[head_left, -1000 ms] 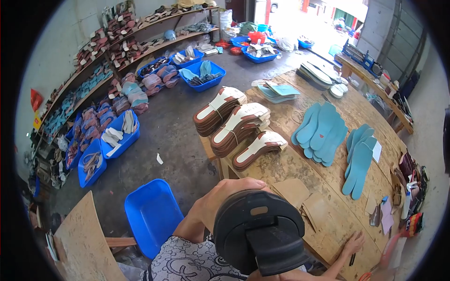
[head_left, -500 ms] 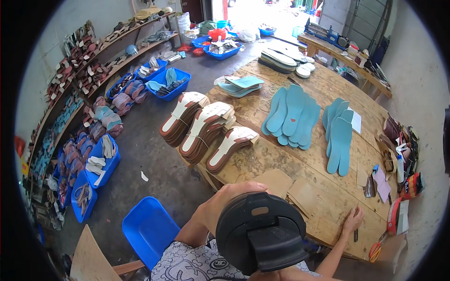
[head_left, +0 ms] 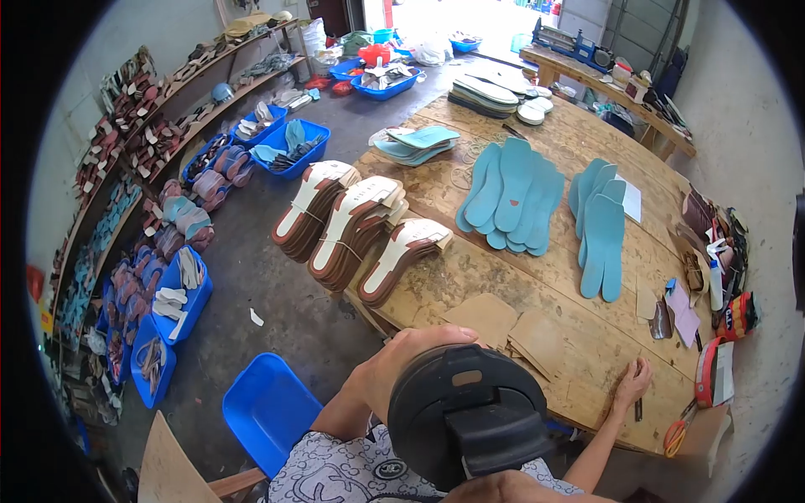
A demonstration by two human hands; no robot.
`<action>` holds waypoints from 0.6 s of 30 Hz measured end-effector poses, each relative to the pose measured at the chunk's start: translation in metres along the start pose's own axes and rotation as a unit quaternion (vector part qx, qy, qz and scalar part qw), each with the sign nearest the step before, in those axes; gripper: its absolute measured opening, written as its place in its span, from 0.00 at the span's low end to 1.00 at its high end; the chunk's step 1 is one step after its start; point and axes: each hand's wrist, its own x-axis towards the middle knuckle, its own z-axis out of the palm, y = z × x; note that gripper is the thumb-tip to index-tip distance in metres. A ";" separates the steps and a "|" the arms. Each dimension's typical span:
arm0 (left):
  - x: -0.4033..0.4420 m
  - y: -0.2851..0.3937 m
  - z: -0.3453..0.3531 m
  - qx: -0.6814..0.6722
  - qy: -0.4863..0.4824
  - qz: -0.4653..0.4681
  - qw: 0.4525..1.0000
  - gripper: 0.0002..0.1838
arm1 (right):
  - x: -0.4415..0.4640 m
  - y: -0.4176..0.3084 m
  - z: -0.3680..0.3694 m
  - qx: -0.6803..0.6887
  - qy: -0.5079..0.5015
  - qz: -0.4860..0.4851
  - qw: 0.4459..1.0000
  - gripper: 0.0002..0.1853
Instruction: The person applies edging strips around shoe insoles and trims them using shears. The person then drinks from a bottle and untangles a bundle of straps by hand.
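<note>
A drinking cup with a black lid (head_left: 461, 402) looms close to the camera, tilted toward me. My left hand (head_left: 423, 342) is wrapped round its side, with the thumb showing near the rim and most fingers hidden. At the table's near right, my right hand (head_left: 633, 384) rests on the wood, fingers loosely bent and nothing in them. A small black tool (head_left: 638, 410) lies just below that hand. Brown sheets (head_left: 537, 344) lie beyond the cup. Farther back are blue insoles (head_left: 511, 197), another blue pile (head_left: 602, 243) and banded stacks of brown-and-white sole pieces (head_left: 356, 222).
Orange-handled scissors (head_left: 674, 438) and a red tape roll (head_left: 710, 386) sit at the table's right edge. A blue chair (head_left: 267, 411) stands at the left. Blue bins (head_left: 293, 151) and loaded shelves (head_left: 151, 172) line the left side.
The view has tipped slightly, so the table and its piles sit a little higher and farther left. My left hand keeps the cup raised; the right hand stays on the table.
</note>
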 end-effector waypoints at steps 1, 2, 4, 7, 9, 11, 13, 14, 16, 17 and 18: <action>0.001 -0.001 0.001 -0.002 -0.004 -0.003 1.000 0.53 | 0.000 0.001 0.000 -0.003 0.000 -0.005 1.000 0.14; 0.003 -0.002 0.001 -0.006 -0.007 -0.007 1.000 0.53 | 0.000 0.003 0.000 -0.006 0.001 -0.009 1.000 0.14; 0.007 -0.005 0.002 -0.013 -0.016 -0.015 1.000 0.53 | 0.001 0.005 0.002 0.061 0.012 0.030 0.998 0.14; 0.015 -0.012 0.005 -0.025 -0.029 -0.026 0.999 0.54 | 0.003 -0.011 -0.007 0.161 0.055 0.049 0.984 0.15; 0.022 -0.019 0.011 -0.037 -0.040 -0.041 0.998 0.54 | 0.006 -0.045 -0.029 0.251 0.045 0.054 0.965 0.16; 0.030 -0.029 0.020 -0.054 -0.054 -0.067 0.995 0.54 | 0.018 -0.097 -0.068 0.363 -0.006 0.063 0.930 0.16; 0.041 -0.041 0.030 -0.074 -0.077 -0.097 0.989 0.55 | 0.025 -0.147 -0.114 0.454 -0.089 0.043 0.886 0.18; 0.046 -0.047 0.036 -0.086 -0.088 -0.118 0.985 0.55 | 0.028 -0.167 -0.134 0.491 -0.101 -0.020 0.865 0.22; 0.053 -0.062 0.052 -0.106 -0.104 -0.169 0.974 0.55 | 0.029 -0.203 -0.173 0.537 -0.122 -0.107 0.828 0.34; 0.057 -0.070 0.062 -0.117 -0.115 -0.197 0.966 0.55 | 0.028 -0.219 -0.190 0.548 -0.131 -0.129 0.816 0.42; 0.062 -0.076 0.072 -0.126 -0.125 -0.228 0.957 0.56 | 0.025 -0.233 -0.202 0.549 -0.140 -0.131 0.813 0.47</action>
